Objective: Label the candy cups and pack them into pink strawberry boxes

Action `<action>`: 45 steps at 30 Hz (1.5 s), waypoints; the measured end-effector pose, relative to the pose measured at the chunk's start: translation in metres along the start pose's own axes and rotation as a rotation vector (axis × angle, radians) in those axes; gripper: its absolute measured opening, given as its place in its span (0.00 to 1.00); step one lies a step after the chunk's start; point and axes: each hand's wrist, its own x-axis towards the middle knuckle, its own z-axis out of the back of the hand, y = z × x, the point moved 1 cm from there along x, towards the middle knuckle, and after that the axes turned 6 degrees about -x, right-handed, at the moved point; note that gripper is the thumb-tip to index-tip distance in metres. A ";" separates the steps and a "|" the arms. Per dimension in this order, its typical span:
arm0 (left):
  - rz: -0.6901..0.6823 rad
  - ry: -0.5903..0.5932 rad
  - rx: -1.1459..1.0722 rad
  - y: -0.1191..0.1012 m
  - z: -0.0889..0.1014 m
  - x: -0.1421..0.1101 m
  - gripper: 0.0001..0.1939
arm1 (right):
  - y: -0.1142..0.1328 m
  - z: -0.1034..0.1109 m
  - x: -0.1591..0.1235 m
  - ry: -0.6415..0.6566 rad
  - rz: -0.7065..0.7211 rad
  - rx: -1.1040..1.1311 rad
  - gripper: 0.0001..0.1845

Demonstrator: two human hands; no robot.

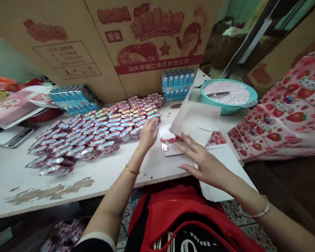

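Observation:
My left hand (148, 133) is at the right end of the rows of small shiny foil-topped packs (115, 127). Its fingers are curled round one pack (155, 122), partly hidden by them. My right hand (199, 157) is open, fingers spread, beside a carton (170, 148) with a strawberry print. The carton's white flap (196, 120) stands raised, and my right fingertips are near or against its lower edge; I cannot tell if they touch. White flat card (225, 166) lies under and to the right of that carton.
A turquoise basin (228, 108) of pale tablets with a scoop stands at the back right. Strawberry-print cartons (273, 119) are stacked at right. Blue packs (177, 84) sit against large brown cardboard (144, 45). At left are a scale (12, 136) and more blue packs (73, 98).

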 end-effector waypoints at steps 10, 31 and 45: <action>-0.140 0.437 0.547 0.064 -0.001 0.069 0.46 | -0.175 0.030 0.063 -0.509 -0.535 -0.420 0.41; 0.045 -0.055 0.220 0.012 0.035 0.050 0.45 | -0.241 0.031 0.151 0.142 -0.664 -0.674 0.16; -0.289 0.447 -0.063 -0.123 -0.052 0.079 0.33 | -0.118 0.033 0.034 0.112 -0.823 -0.487 0.27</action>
